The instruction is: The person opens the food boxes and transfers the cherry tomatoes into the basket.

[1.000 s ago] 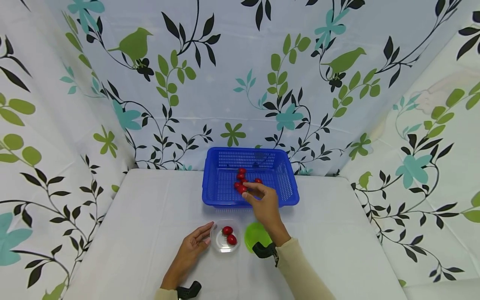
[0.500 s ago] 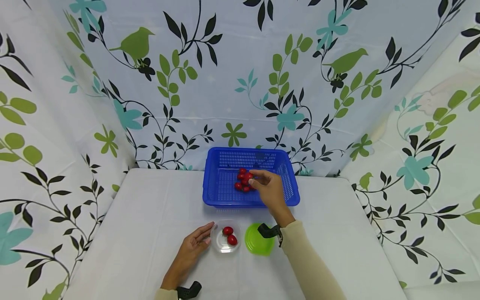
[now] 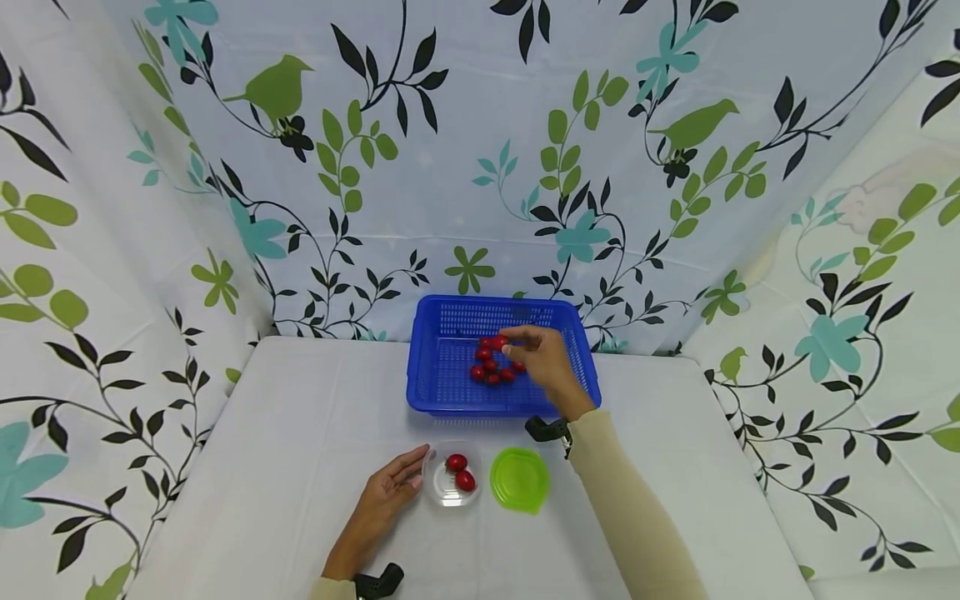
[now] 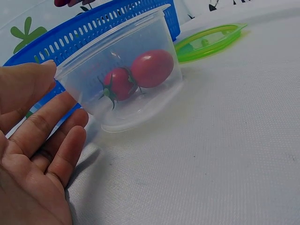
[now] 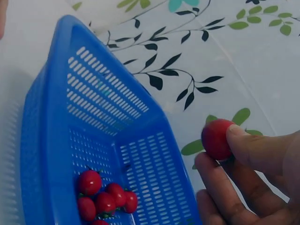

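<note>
My right hand [image 3: 551, 365] is raised over the blue basket [image 3: 422, 392] and pinches a red cherry tomato [image 5: 216, 139] between thumb and fingers. Several more cherry tomatoes [image 5: 105, 202] lie on the basket floor in the right wrist view. On the table in front of it stands a clear plastic tub [image 4: 152, 108] with two tomatoes [image 4: 153, 68] inside, one showing its green stalk. My left hand [image 3: 384, 497] rests against the tub's left side, thumb near the rim and fingers loosely extended.
A bright green lid [image 3: 519, 479] lies flat on the white table [image 3: 315, 442], right of the tub. Patterned cloth [image 3: 420, 192] hangs behind and at both sides. The basket stands near the table's back edge.
My right hand has moved slightly up and right over the basket, and a tomato is now lifted in its fingers. The left hand and tub have stayed in place.
</note>
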Demonstrator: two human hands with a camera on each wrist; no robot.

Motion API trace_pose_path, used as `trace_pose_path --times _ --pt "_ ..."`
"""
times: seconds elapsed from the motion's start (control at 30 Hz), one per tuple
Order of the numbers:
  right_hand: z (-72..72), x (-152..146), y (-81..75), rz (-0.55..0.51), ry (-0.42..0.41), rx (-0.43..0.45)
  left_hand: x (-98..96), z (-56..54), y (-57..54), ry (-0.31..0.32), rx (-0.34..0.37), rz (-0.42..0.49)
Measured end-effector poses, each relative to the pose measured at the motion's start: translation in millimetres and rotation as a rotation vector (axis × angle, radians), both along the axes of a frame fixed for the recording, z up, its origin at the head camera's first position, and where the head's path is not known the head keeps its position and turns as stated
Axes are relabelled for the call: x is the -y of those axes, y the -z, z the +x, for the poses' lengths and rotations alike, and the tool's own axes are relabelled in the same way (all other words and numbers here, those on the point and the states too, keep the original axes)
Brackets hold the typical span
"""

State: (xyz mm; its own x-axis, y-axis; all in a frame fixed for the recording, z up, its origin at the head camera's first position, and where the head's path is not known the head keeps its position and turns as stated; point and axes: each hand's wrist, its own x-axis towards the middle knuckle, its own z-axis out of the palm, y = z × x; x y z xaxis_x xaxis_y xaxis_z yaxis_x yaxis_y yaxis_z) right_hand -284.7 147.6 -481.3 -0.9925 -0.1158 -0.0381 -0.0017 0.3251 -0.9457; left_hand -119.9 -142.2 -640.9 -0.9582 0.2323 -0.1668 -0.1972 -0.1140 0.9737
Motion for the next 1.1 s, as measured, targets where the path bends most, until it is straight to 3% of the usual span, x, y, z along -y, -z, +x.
trace_pose_path --times 0.23,0.4,0.73,1.1 --pt "-15.9 -3.1 -2.8 0.078 -0.080 0.062 -0.2 0.0 -0.4 0.007 -0.016 -0.001" --pt "-28.6 -5.2 -1.5 0.072 -0.122 0.093 0.8 -0.5 1.0 0.018 -0.029 0.003" --pt "-53.3 -11.1 10.5 0.096 -0.134 0.117 0.7 0.3 1.4 0.014 -0.026 0.000" --pt "-73.2 -17.9 21.5 0.089 -0.140 0.204 1.1 0.3 0.4 0.027 -0.025 -0.004"
